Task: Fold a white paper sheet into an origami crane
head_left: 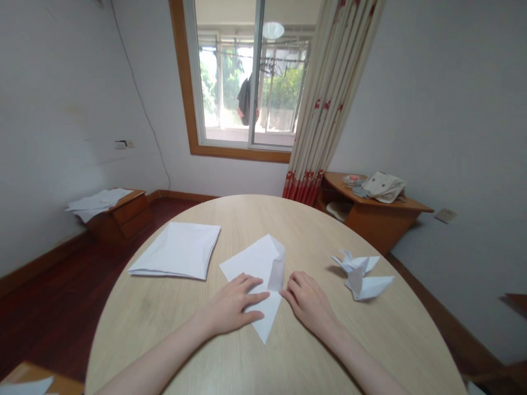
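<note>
A white sheet of paper (249, 260), partly folded, lies on the round table in front of me. Its right side has a narrow flap (277, 272) folded over and slightly raised, and its near end tapers to a point. My left hand (234, 304) rests flat on the paper's left part, fingers spread and holding nothing. Curled in, my right hand (307, 299) sits on the table at the paper's right edge; its thumb tip is at that edge, and no object shows in its fingers. To the right stand two folded paper birds (354, 263) (370, 287), close together.
A stack of white paper (177, 249) lies on the table (164, 340) at the left. Beyond the table are a low cabinet with papers (132, 211), a window (247, 82), a curtain (325, 99) and a corner desk (382, 211) bearing a cloth bag (385, 186).
</note>
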`<act>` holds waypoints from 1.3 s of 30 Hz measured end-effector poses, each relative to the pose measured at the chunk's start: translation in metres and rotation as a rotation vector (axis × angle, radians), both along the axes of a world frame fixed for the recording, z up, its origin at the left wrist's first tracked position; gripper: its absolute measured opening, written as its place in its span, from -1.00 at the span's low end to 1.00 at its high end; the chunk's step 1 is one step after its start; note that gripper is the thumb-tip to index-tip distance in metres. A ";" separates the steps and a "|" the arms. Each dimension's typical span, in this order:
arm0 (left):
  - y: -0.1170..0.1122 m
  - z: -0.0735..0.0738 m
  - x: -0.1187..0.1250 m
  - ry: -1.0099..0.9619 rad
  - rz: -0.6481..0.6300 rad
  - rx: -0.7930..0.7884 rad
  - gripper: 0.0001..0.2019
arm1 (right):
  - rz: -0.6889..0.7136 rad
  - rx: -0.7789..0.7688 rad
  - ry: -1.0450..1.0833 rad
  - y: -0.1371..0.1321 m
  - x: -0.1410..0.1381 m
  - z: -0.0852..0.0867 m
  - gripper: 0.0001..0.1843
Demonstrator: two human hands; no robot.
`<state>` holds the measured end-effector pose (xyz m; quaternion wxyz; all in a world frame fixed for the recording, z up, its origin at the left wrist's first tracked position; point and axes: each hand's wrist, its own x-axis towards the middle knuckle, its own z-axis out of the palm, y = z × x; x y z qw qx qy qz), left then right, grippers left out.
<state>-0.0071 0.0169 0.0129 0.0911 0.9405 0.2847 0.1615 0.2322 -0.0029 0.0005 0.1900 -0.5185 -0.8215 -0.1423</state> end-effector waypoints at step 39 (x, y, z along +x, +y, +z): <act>0.008 -0.006 -0.004 -0.045 -0.028 -0.065 -0.63 | 0.160 -0.267 0.223 -0.010 -0.016 0.004 -0.73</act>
